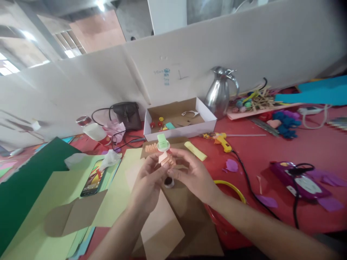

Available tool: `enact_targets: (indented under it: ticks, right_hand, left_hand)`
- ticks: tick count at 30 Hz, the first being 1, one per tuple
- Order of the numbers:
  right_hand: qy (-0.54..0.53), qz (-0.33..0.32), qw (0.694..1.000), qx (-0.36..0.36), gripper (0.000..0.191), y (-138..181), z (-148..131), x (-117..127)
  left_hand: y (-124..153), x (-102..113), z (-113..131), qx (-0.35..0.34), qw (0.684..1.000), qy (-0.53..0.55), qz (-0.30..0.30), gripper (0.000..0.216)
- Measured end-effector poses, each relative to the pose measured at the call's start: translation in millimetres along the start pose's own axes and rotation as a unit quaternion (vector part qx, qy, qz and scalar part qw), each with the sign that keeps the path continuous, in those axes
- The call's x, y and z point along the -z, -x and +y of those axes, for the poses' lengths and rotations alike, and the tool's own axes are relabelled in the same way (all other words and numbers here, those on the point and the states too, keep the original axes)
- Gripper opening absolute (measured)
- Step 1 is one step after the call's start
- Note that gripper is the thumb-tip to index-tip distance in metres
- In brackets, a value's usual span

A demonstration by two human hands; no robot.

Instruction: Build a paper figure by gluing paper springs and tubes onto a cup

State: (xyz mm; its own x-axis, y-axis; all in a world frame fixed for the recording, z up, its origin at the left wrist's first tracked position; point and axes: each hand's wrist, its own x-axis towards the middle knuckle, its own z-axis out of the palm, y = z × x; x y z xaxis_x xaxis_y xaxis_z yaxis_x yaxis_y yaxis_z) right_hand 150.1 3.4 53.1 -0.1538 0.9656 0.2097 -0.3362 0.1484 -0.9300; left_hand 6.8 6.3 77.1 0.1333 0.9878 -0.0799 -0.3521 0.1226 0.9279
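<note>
Between my two hands is a small peach paper strip (pixel 166 159) folded back and forth like an accordion. My left hand (pixel 147 180) pinches its left side, and my right hand (pixel 195 175) grips the right side with thumb and fingers. Just beyond the fingertips, a light green folded paper (pixel 162 141) rests on a round white object. Left of it lies another peach zigzag strip (pixel 151 147). A pale yellow folded strip (pixel 195 150) is to the right. Below my fingers sits a small white ring-shaped thing (pixel 169 182) with a dark inside. Brown cardboard (pixel 187 213) and a peach sheet (pixel 162 231) lie underneath.
A white box (pixel 181 128) with small items stands behind, beside a steel jug (pixel 219 92). At right are a yellow glue gun (pixel 221 141), its black cord and a purple device (pixel 300 180). A phone (pixel 93 178) lies on coloured sheets at left, near a green board (pixel 35 187).
</note>
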Motion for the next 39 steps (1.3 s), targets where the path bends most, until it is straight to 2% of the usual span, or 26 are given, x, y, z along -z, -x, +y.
enact_targets:
  ticks: [3, 6, 10, 12, 14, 16, 17, 18, 20, 23, 26, 33, 39]
  right_hand:
    - [-0.039, 0.017, 0.997, -0.059, 0.043, -4.1, 1.9, 3.2]
    - [-0.079, 0.022, 0.992, -0.098, 0.039, -5.5, 7.3, 6.6]
    - [-0.087, 0.031, 0.990, -0.109, 0.033, -6.8, 14.0, 12.3]
    - [-0.071, 0.037, 0.992, -0.100, 0.032, -11.8, 15.6, 18.5]
    - [-0.003, 0.068, 0.995, -0.067, 0.030, -22.1, 16.7, 28.6]
    - [0.118, 0.101, 0.988, -0.014, 0.027, -37.2, 18.6, 41.3]
    - [0.184, 0.108, 0.977, 0.010, 0.025, -45.6, 20.3, 47.5]
    - [0.245, 0.107, 0.963, 0.027, 0.024, -53.9, 22.7, 53.0]
    - [0.334, 0.096, 0.937, 0.042, 0.024, -68.9, 29.0, 60.4]
    - [0.387, 0.074, 0.918, 0.040, 0.027, -83.6, 40.3, 62.2]
    - [0.386, 0.056, 0.920, 0.041, 0.029, -90.0, 49.0, 58.8]
    - [0.380, 0.038, 0.923, 0.054, 0.029, -95.4, 51.4, 55.3]
    - [0.360, 0.023, 0.931, 0.062, 0.027, -98.1, 51.7, 54.6]
  left_hand:
    - [-3.8, 0.2, -8.0, -0.022, 0.999, -0.023, 0.004, 0.032]
    - [-5.1, 0.2, -13.5, -0.027, 0.994, -0.105, 0.001, 0.035]
    - [-4.3, 4.9, -18.5, 0.003, 0.979, -0.205, -0.017, 0.044]
    - [-7.9, 12.8, -17.3, -0.010, 0.961, -0.276, -0.009, 0.053]
    - [-18.2, 24.8, -12.7, -0.083, 0.917, -0.389, 0.035, 0.059]
    - [-36.1, 38.6, -6.7, -0.186, 0.834, -0.509, 0.102, 0.056]
    - [-47.1, 45.2, -4.3, -0.214, 0.788, -0.565, 0.118, 0.054]
    - [-58.9, 50.9, -2.7, -0.226, 0.752, -0.606, 0.123, 0.056]
    - [-81.4, 59.2, -2.1, -0.219, 0.721, -0.652, 0.083, 0.057]
    - [-105.4, 64.1, -5.6, -0.207, 0.717, -0.665, 0.030, 0.052]
    - [-115.0, 64.6, -8.9, -0.202, 0.714, -0.670, 0.024, 0.045]
    - [-116.2, 64.4, -10.2, -0.177, 0.720, -0.670, 0.036, 0.043]
    - [-114.4, 62.5, -10.6, -0.182, 0.724, -0.665, 0.030, 0.039]
